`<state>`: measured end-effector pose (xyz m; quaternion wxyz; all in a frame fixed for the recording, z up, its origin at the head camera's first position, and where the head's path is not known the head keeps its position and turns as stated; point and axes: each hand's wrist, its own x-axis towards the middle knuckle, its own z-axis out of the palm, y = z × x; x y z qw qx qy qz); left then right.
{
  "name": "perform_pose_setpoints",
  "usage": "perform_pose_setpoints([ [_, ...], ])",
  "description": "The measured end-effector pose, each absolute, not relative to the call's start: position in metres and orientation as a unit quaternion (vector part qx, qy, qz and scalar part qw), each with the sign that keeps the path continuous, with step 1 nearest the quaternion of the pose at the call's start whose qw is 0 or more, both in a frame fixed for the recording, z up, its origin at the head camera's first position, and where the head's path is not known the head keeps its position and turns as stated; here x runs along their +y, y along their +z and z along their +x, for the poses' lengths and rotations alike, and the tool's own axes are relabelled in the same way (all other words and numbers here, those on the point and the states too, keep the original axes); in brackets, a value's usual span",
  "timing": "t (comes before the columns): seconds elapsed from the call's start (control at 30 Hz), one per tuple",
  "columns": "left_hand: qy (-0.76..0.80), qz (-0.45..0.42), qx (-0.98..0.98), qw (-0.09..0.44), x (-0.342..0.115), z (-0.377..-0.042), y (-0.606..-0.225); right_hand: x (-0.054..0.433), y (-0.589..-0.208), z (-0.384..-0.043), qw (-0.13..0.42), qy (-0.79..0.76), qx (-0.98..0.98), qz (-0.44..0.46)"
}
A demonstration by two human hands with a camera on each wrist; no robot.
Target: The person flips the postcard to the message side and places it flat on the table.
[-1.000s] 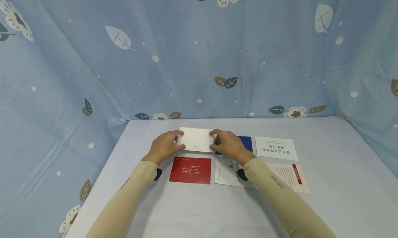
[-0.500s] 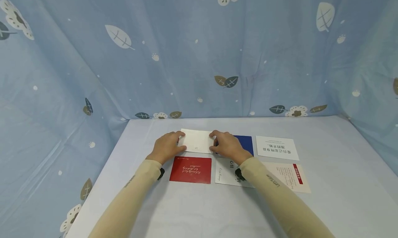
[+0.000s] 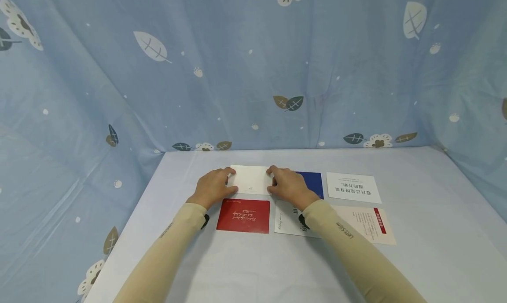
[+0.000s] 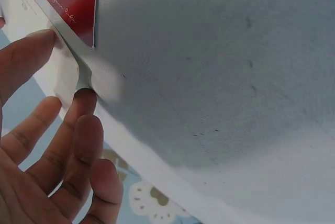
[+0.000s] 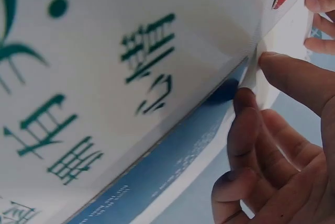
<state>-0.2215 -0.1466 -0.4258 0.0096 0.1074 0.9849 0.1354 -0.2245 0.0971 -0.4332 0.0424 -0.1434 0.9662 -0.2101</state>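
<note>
A plain white card [image 3: 250,180] with a tiny mark near its front edge lies between both hands at the far part of the table. My left hand [image 3: 211,188] pinches its left end, thumb on top and fingertips at the side and underneath, as the left wrist view shows. At the opposite end, my right hand [image 3: 291,188] grips it the same way, and the card's edge lifts a little there. Just in front is a red card [image 3: 243,216] with white script. A blue card [image 3: 313,184] is partly hidden behind the right hand.
A white card with large dark green characters [image 5: 149,59] lies under the right wrist. Farther right are a white card with black text [image 3: 354,188] and a cream card with a red strip [image 3: 372,224]. A blue patterned curtain [image 3: 237,74] hangs behind the table.
Both hands have brought the white card slightly lower and nearer, flatter over the table. Their grip stays the same, and the other cards have not moved.
</note>
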Motion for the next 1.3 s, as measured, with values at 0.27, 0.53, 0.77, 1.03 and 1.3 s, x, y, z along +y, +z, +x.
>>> perform_pose_setpoints([
  [0.27, 0.124, 0.113, 0.986, 0.003, -0.1462, -0.2193, -0.4245, 0.093, -0.4299, -0.2223, 0.046, -0.192, 0.97, -0.143],
  [0.53, 0.118, 0.107, 0.987, 0.004, -0.1462, -0.2198, -0.4244, 0.0929, -0.4308, -0.2216, 0.047, -0.203, 0.968, -0.141],
  [0.77, 0.114, 0.106, 0.988, -0.003, -0.1473, -0.2189, -0.4256, 0.0932, -0.4332, -0.2203, 0.035, -0.193, 0.97, -0.147],
  [1.03, 0.116, 0.114, 0.987, -0.008, -0.147, -0.2198, -0.4273, 0.0947, -0.4319, -0.2178, 0.016, -0.193, 0.97, -0.148],
  [1.3, 0.108, 0.123, 0.986, -0.013, -0.1455, -0.2205, -0.428, 0.0963, -0.4336, -0.2168, 0.001, -0.198, 0.966, -0.163],
])
